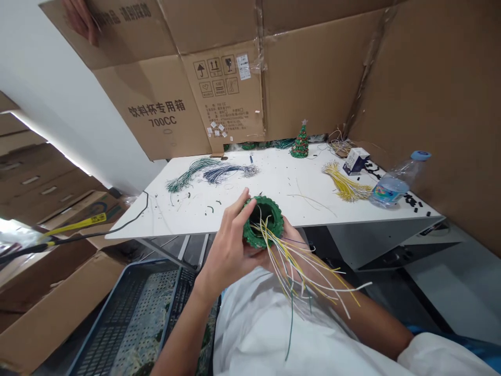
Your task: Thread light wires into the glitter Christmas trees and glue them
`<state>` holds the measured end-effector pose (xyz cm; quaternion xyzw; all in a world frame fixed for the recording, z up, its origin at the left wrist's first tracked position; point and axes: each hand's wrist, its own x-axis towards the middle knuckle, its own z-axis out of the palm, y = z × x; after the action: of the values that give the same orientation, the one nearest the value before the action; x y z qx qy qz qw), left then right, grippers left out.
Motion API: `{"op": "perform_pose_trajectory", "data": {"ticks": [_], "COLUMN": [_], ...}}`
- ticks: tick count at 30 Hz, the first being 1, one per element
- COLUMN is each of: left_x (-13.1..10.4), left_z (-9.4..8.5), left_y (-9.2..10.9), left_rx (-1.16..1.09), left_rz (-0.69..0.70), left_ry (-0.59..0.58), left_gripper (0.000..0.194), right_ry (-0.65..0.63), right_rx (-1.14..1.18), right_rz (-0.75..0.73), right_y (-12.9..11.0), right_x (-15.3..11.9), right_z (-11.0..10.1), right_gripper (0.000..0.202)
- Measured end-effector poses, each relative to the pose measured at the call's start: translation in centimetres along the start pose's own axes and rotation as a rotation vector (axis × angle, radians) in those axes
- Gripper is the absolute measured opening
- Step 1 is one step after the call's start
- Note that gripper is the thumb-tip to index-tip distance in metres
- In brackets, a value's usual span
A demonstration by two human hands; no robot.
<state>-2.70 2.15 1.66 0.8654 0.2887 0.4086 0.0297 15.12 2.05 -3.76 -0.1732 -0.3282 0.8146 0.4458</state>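
A green, hollow, ruffled piece (277,219) is held in front of my body, its round open end turned up towards me. Yellow, white and a few green wires (289,256) come out of that opening and fan down to the right over my lap. My left hand (230,240) grips its left side, with fingers along the rim. My right hand (299,256) is wrapped round its right and underside, partly hidden behind the wires. On the white table (270,198) beyond, bundles of green wires (191,174), blue wires (227,172) and yellow wires (344,183) lie apart.
A small decorated tree (300,142) stands at the table's back, with a small box (356,161) and a water bottle (397,180) to the right. Cardboard (313,78) walls the back. A blue crate (129,313) sits low left. Another person's hand (81,20) hangs upper left.
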Motion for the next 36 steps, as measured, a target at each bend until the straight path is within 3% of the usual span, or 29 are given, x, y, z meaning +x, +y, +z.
{"op": "perform_pose_trajectory", "data": {"ticks": [3, 5, 7, 13, 16, 22, 28, 36], "left_x": [0.0, 0.0, 0.1, 0.2, 0.2, -0.1, -0.6, -1.1], "left_z": [0.0, -0.4, -1.1, -3.0, -3.6, -4.5, -5.8, -6.0], "left_y": [-0.6, -1.1, -1.6, -3.2, -3.6, -4.4, -6.4, -8.2], "left_rx": [0.033, 0.048, 0.097, 0.33, 0.393, 0.47, 0.465, 0.413], "left_rz": [-0.015, -0.016, -0.005, 0.023, 0.053, 0.066, -0.004, -0.065], "left_ry": [0.095, 0.117, 0.142, 0.142, 0.126, 0.08, -0.047, -0.088], "left_gripper": [0.091, 0.086, 0.083, 0.083, 0.082, 0.079, 0.086, 0.096], "right_ry": [-0.018, 0.123, 0.356, 0.589, 0.66, 0.642, 0.58, 0.314], "right_rx": [-0.205, -0.571, -1.073, -1.407, -1.527, -1.567, -1.324, -1.011], "right_rz": [0.021, -0.135, -0.275, -0.388, -0.397, -0.432, -0.552, -0.569], "right_y": [0.0, 0.1, 0.2, 1.3, 2.4, 2.8, 1.9, 4.6], "right_x": [0.5, 1.2, 2.2, 4.0, 4.9, 6.2, 5.2, 4.5], "right_z": [-0.9, -2.2, -3.7, -6.7, -7.1, -8.4, -9.6, -8.2], "right_gripper": [0.079, 0.075, 0.077, 0.044, 0.05, 0.033, 0.054, 0.05]}}
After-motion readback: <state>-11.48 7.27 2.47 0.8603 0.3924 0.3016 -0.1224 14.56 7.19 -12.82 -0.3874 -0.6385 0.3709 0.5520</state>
